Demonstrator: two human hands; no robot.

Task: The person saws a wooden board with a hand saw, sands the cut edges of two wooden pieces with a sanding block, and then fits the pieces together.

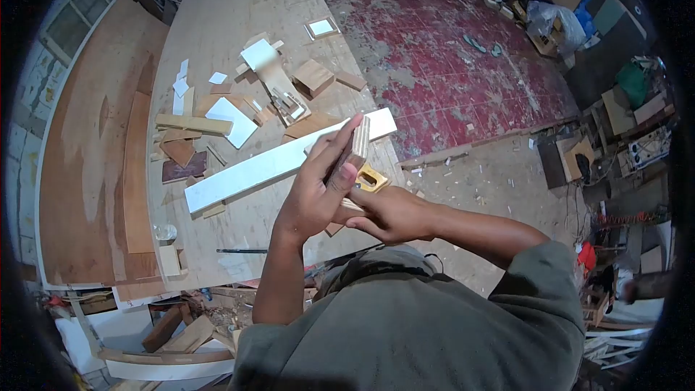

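Note:
Near the table's right edge, my left hand (pixel 322 185) is wrapped round a small plywood block (pixel 360 139), its thumb on the near side and its fingers stretched along the far side. My right hand (pixel 394 213) is closed just below and to the right, beside a yellow piece with an oval hole (pixel 371 178); what its fingers grip is mostly hidden. A long white board (pixel 253 174) lies slantwise on the table behind both hands.
The wooden table (pixel 217 22) bears offcuts, a white square panel (pixel 232 122), a wooden box (pixel 313 77) and a dark pencil-like rod (pixel 242 251). A large plywood sheet (pixel 87 152) stands left. Sandals (pixel 474 43) lie on the red floor.

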